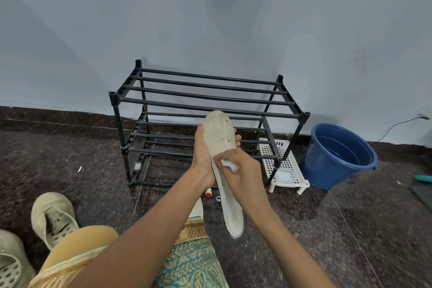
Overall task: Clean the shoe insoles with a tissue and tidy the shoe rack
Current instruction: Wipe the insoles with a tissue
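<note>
**Wiping stage.** The left hand cups the insole from behind, fingers curled round its edges. The toe end is raised toward the shoe rack, so the upper face is presented. The right hand pinches a folded tissue against the insole's middle, apparently to wipe it. Shoes lie at near left, and a blue bucket stands right of the rack.

Soft, even daylight, faint shadows on the wall, wide-angle bending and blur toward edges.
</note>
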The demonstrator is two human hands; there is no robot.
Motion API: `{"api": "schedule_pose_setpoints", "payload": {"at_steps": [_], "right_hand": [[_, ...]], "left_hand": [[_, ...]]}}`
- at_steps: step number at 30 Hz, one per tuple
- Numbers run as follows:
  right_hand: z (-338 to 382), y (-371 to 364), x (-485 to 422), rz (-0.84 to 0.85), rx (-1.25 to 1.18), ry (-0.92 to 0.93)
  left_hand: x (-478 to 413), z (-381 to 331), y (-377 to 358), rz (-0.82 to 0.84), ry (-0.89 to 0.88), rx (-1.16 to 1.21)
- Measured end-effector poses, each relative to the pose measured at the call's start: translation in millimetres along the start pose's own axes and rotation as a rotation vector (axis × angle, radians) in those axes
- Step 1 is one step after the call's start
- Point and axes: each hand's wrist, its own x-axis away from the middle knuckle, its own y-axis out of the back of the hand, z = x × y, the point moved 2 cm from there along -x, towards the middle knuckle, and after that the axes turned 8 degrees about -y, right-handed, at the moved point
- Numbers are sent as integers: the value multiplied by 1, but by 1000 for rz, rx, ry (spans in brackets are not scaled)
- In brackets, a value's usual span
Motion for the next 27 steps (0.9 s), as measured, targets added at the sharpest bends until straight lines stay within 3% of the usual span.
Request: {"api": "schedule_pose_setpoints", "payload": {"at_steps": [9,19,27], "right_hand": [[-7,1,-17,-64,132,-33],[4,-2,-2,1,-36,-77],[-4,0,-20,-70,124,-14]], "left_hand": [[7,1,-4,30,25,-45],[0,1,0,-14,-36,-32],[3,5,3,-51,-8,-88]]}}
